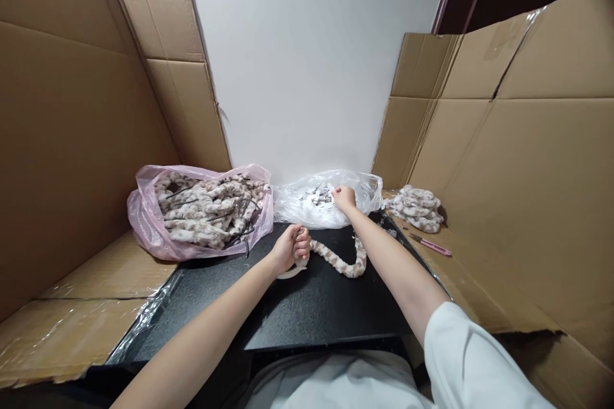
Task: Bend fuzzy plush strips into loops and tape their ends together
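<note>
My left hand (291,249) is closed in a fist over the black table, round one end of a furry beige-and-white strip (348,268). The strip curves right from my fist and bends back up beside my right forearm. A pale, ring-like thing (290,273) shows just below the fist; whether the hand touches it I cannot tell. My right hand (344,198) is at a clear plastic bag (297,204), its fingers pinched together. Small white and dark pieces (320,197) lie at the bag's middle. What the right fingertips hold is too small to make out.
A pink plastic bag (144,236) full of furry strips with dark cords stands at the left. Another furry bundle (416,209) and a pink-handled cutter knife (434,245) lie at the right. Cardboard walls (527,160) flank the black tabletop (297,319).
</note>
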Available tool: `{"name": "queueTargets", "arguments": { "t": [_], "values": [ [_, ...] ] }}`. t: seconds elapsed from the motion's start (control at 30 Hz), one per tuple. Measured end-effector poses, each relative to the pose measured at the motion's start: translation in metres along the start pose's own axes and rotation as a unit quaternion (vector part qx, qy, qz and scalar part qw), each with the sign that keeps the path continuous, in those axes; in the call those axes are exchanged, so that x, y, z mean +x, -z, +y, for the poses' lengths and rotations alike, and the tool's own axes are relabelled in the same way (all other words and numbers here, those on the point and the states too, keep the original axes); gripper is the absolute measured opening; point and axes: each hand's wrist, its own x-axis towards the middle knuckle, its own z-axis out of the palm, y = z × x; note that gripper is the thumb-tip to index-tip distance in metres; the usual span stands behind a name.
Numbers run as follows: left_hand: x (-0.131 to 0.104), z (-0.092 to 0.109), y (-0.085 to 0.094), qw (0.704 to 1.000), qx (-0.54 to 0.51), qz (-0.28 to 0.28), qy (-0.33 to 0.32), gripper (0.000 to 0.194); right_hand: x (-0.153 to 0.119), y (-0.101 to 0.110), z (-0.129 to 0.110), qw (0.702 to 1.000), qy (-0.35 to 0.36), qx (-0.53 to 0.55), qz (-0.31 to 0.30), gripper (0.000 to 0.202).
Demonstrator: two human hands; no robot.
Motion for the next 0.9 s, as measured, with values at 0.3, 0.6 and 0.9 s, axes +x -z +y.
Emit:
{"name": "queueTargets", "arguments": {
  "t": [0.3, 0.6, 0.9],
  "values": [
    [0.000, 0.000, 0.001, 1.000, 0.000, 0.005, 0.004, 0.036, 0.003, 0.006, 0.003, 0.999, 0.013, -0.046, -0.007, 0.019],
    [0.000, 0.001, 0.000, 1.000, 0.005, 0.021, 0.002, 0.033, 0.001, 0.025, 0.002, 0.992, 0.078, 0.103, 0.016, 0.017],
    [0.001, 0.006, -0.010, 0.998, 0.048, 0.039, -0.009, 0.026, -0.029, 0.055, -0.003, 0.921, 0.089, 0.325, -0.196, 0.018]
  ]
}}
